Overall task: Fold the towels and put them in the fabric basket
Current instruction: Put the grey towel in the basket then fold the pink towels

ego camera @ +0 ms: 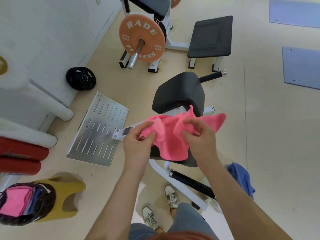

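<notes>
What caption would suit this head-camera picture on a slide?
Left hand and right hand pinch a crumpled pink towel by a black gym seat; the fabric basket at lower left holds towels.

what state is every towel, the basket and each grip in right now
pink towel, unfolded, bunched, held up in the air
left grip, pinching the pink towel's left side
right grip, pinching the pink towel's right side
blue towel, unfolded, crumpled in a heap
basket, open, partly filled
folded towels, pink and blue, inside the basket
</notes>
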The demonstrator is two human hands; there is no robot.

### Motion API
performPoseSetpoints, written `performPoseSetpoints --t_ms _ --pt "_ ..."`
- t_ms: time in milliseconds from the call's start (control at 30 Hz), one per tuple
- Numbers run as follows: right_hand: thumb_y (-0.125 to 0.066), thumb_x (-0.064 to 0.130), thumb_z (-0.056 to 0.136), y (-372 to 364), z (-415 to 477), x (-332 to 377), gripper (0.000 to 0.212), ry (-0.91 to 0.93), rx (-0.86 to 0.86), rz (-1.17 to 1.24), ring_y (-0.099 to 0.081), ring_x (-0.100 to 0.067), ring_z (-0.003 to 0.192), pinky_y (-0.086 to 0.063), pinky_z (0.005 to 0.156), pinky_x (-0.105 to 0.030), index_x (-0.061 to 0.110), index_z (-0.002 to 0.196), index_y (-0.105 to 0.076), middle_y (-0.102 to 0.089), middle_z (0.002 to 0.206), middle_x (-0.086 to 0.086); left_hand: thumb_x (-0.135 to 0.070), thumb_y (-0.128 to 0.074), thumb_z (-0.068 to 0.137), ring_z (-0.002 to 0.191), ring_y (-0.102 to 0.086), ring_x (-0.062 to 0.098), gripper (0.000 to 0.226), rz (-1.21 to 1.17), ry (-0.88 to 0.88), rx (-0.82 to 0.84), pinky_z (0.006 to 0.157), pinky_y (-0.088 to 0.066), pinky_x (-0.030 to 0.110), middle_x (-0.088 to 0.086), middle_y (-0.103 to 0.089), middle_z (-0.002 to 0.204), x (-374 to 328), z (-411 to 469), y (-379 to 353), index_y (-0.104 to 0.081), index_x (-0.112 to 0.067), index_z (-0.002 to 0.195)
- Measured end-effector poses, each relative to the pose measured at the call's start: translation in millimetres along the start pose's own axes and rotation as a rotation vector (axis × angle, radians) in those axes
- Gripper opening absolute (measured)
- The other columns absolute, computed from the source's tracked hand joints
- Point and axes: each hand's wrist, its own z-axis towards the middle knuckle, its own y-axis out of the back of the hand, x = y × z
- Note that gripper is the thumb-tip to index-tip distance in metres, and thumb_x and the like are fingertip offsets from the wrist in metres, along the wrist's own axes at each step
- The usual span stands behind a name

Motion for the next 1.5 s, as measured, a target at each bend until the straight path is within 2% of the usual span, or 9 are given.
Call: performPoseSetpoints --t_ms 100,267,433,600,833,1033,1233,1400,1500 --pt "-0.053 -0.018 0.077 -13 -10 19 0.049 -0.080 0.226 0.233 -0.069 -0.020 0.072 -0.058 0.065 -0.034 0.019 0.110 -0.056 -0.069 0.092 -0.012 0.015 -0.057 0.078 0.079 -0.063 0.020 0.049 -0.140 0.056 0.176 0.074 -0.054 0.036 0.002 -0.072 0.089 -18 -14 -11 -0.072 -0.027 0.098" --pt "-0.052 -0.001 0.064 -15 -10 28 0.062 -0.175 0.329 0.240 -0.064 -0.037 0.085 -0.053 0.083 -0.049 0.020 0.122 -0.054 -0.065 0.101 -0.029 0.016 -0.057 0.082 0.073 -0.068 0.009 0.039 -0.029 -0.052 0.267 0.066 -0.052 0.022 -0.003 -0.075 0.081 -37 -20 5 -0.064 -0.020 0.098" --pt "-0.062 0.009 0.082 -15 -15 50 0.030 -0.196 0.546 0.383 -0.063 -0.038 0.096 -0.044 0.099 -0.061 0.005 0.111 -0.068 -0.065 0.107 -0.029 -0.001 -0.065 0.085 0.059 -0.066 0.006 0.024 0.117 -0.164 0.193 0.058 -0.050 0.018 -0.009 -0.072 0.066 -55 -30 16 -0.071 -0.024 0.080" --pt "-0.061 0.017 0.092 -20 -19 62 0.023 -0.124 0.525 0.260 -0.066 -0.039 0.095 -0.049 0.095 -0.055 0.000 0.105 -0.071 -0.069 0.103 -0.027 -0.017 -0.074 0.075 0.067 -0.056 -0.005 0.024 0.281 -0.353 0.120 0.061 -0.041 0.007 -0.008 -0.066 0.080 -63 -32 22 -0.067 -0.040 0.072" --pt "-0.056 -0.001 0.092 -18 -21 73 0.015 0.000 0.527 0.170 -0.065 -0.022 0.076 -0.055 0.072 -0.029 -0.009 0.104 -0.057 -0.068 0.086 -0.020 -0.019 -0.062 0.083 0.079 -0.065 0.003 0.019 0.244 -0.346 0.250 0.074 -0.050 0.019 -0.016 -0.072 0.080 -74 -27 34 -0.070 -0.037 0.081" --pt "-0.060 0.004 0.090 -16 -19 86 0.009 0.082 0.585 0.082 -0.060 -0.028 0.073 -0.050 0.074 -0.043 -0.001 0.097 -0.063 -0.066 0.077 -0.023 -0.008 -0.070 0.083 0.066 -0.062 -0.001 0.022 0.280 -0.405 0.244 0.067 -0.048 0.014 -0.016 -0.069 0.070 -86 -29 37 -0.071 -0.029 0.077" --pt "-0.061 0.010 0.089 -14 -18 92 0.011 0.150 0.601 0.078 -0.069 -0.013 0.077 -0.056 0.073 -0.024 0.013 0.093 -0.071 -0.075 0.078 -0.002 -0.014 -0.078 0.076 0.063 -0.062 0.005 0.018 0.240 -0.353 0.156 0.063 -0.050 0.019 -0.010 -0.070 0.067 -95 -29 37 -0.071 -0.030 0.071" --pt "-0.061 0.006 0.090 -11 -16 96 0.015 0.169 0.610 0.064 -0.068 -0.015 0.083 -0.055 0.077 -0.026 0.001 0.099 -0.072 -0.074 0.090 -0.014 -0.022 -0.080 0.073 0.063 -0.060 0.019 0.012 0.221 -0.311 0.116 0.062 -0.053 0.030 0.000 -0.067 0.066 -100 -29 38 -0.073 -0.032 0.070" --pt "-0.062 0.007 0.090 -8 -15 99 0.015 0.176 0.629 0.059 -0.068 -0.015 0.083 -0.055 0.077 -0.026 0.002 0.099 -0.073 -0.074 0.087 -0.010 -0.020 -0.077 0.077 0.059 -0.053 0.014 0.020 0.232 -0.290 0.162 0.059 -0.049 0.030 -0.006 -0.059 0.062 -104 -29 39 -0.073 -0.040 0.080"
